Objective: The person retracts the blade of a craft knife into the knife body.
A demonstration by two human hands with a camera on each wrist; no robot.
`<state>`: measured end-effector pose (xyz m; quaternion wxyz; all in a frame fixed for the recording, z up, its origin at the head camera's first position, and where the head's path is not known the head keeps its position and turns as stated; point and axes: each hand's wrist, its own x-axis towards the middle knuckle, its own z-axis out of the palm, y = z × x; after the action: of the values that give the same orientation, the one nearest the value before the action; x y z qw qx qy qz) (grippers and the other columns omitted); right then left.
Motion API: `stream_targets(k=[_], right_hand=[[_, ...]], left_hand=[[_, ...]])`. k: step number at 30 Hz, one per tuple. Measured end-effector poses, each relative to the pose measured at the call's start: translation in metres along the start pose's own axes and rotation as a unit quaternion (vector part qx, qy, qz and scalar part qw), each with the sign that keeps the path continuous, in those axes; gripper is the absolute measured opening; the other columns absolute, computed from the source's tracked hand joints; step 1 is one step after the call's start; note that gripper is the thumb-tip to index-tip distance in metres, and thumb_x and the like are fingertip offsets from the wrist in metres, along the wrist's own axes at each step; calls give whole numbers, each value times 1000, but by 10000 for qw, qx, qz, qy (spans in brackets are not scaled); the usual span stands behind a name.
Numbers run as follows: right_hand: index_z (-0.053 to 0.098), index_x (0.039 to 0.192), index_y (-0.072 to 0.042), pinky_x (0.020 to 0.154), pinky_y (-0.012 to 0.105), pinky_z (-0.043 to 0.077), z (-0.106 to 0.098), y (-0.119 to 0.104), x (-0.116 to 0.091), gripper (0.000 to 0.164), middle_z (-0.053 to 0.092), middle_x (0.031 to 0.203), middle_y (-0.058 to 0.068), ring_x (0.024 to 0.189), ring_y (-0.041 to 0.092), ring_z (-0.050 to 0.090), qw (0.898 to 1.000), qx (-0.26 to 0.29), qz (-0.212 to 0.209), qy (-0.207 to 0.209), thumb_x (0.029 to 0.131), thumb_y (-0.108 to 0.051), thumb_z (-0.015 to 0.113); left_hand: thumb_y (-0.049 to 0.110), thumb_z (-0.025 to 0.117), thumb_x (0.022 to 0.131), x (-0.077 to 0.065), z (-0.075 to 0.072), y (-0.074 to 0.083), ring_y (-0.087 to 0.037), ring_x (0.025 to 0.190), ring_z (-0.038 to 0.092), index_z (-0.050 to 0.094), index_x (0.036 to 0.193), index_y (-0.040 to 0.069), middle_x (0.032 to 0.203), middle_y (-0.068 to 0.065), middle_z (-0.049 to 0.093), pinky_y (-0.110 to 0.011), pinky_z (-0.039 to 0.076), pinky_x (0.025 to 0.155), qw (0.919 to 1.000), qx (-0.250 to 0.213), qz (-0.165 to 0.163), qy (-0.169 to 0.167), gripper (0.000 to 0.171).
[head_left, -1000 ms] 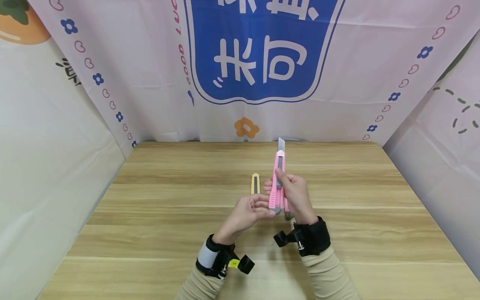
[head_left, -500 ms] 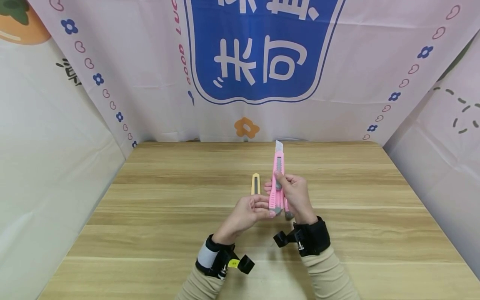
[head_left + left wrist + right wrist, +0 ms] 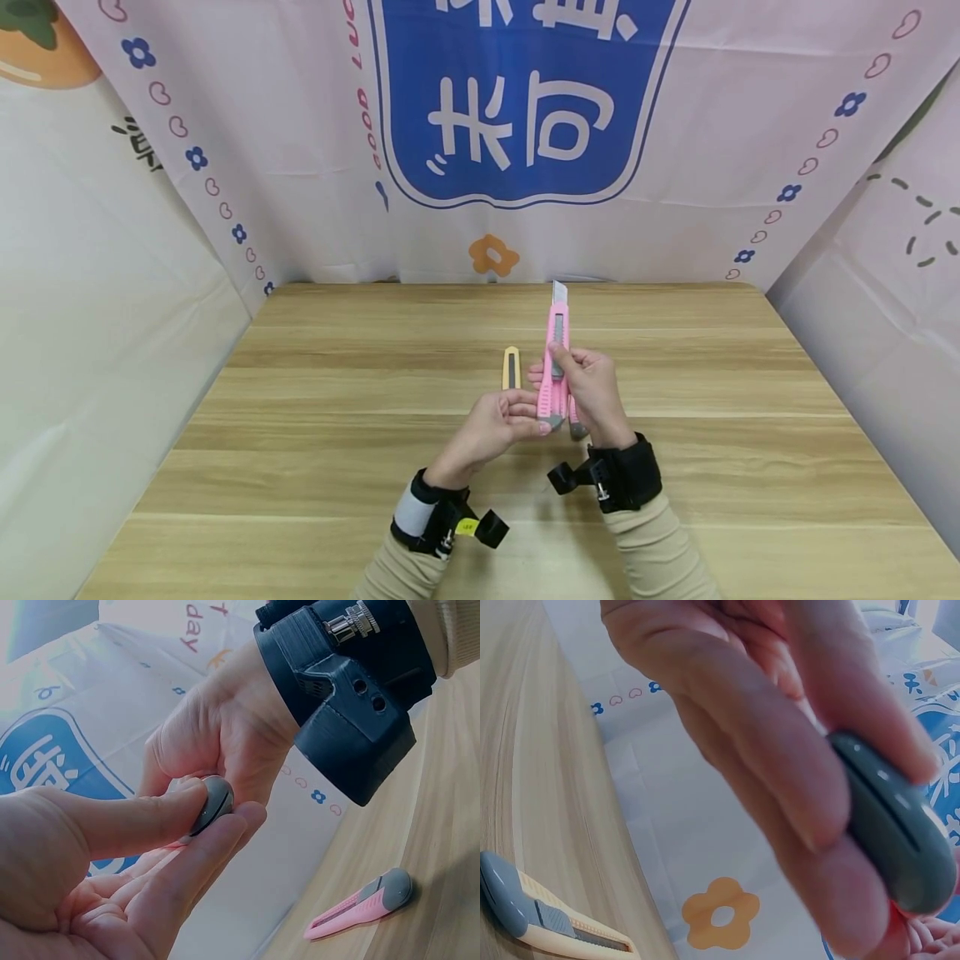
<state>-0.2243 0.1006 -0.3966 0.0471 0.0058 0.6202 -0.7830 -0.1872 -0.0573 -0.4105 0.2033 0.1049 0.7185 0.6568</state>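
Observation:
A pink utility knife point(image 3: 556, 392) with a grey end cap point(image 3: 213, 804) is held raised, its metal blade point(image 3: 559, 293) sticking out at the far end. My right hand point(image 3: 595, 392) grips its middle, the thumb on the grey slider. At the near end, my left hand point(image 3: 498, 425) pinches the cap between thumb and fingers. A second pink utility knife point(image 3: 360, 904) lies on the table, partly hidden by my right hand in the head view. Just beyond my left hand lies a yellow utility knife point(image 3: 512, 367), its lower part hidden in the head view.
The wood-grain table point(image 3: 300, 467) ends at a printed cloth backdrop point(image 3: 315, 225). Cloth also hangs along the left and right sides. Each wrist wears a black strap with a camera; the right wrist camera point(image 3: 562, 477) sits close to the left forearm.
My right thumb has slid slightly back toward the near end, and a little less blade sticks out. The knife has tipped slightly to the left. My left hand keeps its pinch.

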Motion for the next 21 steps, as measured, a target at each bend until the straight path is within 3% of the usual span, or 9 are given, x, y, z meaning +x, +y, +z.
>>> stream_targets(k=[8,15,21], right_hand=[[53,124,14,72,29,62,-2,0,0,42,76,74,-3,70,10,74,9996,-182,174,-119,98,-20,55],[53,126,12,74,28,62,0,0,1,45,77,76,-2,71,10,74,9996,18,272,-68,98,-22,56],[54,126,10,74,27,62,3,-1,2,42,77,78,0,71,10,74,9992,58,400,41,99,-23,53]], left_hand=[[4,68,86,0,-1,1,-19,100,71,58,122,-5,121,-23,66,-25,59,88,10000,-6,-38,36,38],[4,69,85,-1,-1,1,-13,94,71,59,123,-2,118,-21,67,-25,59,87,9998,-90,-94,180,39],[1,68,85,1,-1,1,-15,94,72,57,123,-5,118,-24,66,-27,60,87,9997,-138,-50,218,40]])
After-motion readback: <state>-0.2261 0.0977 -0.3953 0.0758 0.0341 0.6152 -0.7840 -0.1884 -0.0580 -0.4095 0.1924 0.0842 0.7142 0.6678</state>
